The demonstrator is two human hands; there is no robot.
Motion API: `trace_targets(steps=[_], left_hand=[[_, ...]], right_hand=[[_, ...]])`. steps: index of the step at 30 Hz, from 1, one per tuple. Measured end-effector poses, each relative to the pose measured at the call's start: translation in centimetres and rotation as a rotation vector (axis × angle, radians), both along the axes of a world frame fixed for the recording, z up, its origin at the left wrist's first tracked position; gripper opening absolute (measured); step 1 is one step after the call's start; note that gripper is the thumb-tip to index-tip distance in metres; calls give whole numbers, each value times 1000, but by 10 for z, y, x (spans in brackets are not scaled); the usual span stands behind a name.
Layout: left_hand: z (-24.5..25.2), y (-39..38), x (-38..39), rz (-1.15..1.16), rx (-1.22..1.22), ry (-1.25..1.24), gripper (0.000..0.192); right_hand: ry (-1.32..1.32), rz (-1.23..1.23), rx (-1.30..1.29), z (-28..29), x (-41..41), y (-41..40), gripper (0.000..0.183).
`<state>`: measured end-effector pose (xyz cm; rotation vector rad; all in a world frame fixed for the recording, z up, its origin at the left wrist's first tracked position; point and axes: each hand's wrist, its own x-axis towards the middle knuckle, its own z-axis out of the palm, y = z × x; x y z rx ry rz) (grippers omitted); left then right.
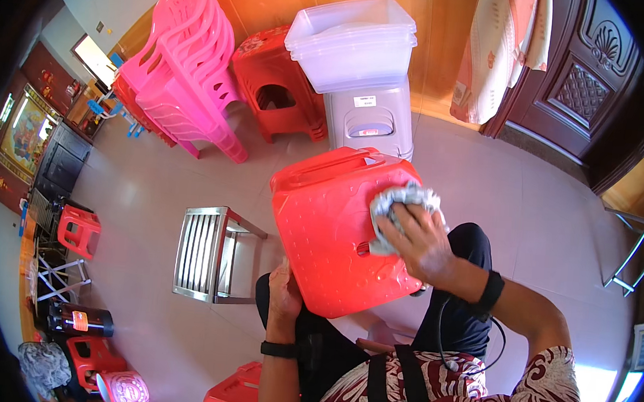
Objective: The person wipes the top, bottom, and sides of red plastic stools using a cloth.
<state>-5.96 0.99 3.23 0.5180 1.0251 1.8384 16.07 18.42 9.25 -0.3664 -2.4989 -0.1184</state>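
A red plastic stool (330, 241) is tilted in front of my knees, its bumpy seat turned up towards me. My left hand (285, 291) grips its near left edge; the fingers are partly hidden behind the stool. On the right part of the seat, my right hand (422, 244) presses a crumpled grey-and-white cloth (409, 196) against the plastic. Close to the cloth, an oval slot opens in the middle of the seat.
A slatted metal stool (200, 254) stands left of my knees. Ahead are stacked pink chairs (196, 74), dark-red stools (274, 85) and clear plastic bins (349, 46) on a grey stool stack (370, 115). Another red stool (236, 391) is beside me, lower left.
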Motion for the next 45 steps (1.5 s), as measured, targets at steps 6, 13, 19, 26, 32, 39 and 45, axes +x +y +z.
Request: trace_targets(steps=[6,13,19,26,32,39,45], left_hand=[[-12,-1,-6,-48,13,-4,42],[-1,6,3,17,6,41,42],[0,4,2,2,9,25,41],[-9,-1,-6,-20,3,-8,39],[-10,2,-5,-42,12,-21,40],[-16,-2,-9,-51,27,-71,40],[-17,-3,-10,-61,48,-36,41]], right_hand=[[-217,236,-25,-29,41,-48,51],[-239,332,77,-40,27,-60,50],[-373,409,226,-31,41,-38,50],[-315,185,-31,-24,53,-27,51],[-216,333,87,-36,19,-59,48],[-314,485,328,-30,-13,-82,57],[-368,525,260,-22,-5,-76,48]])
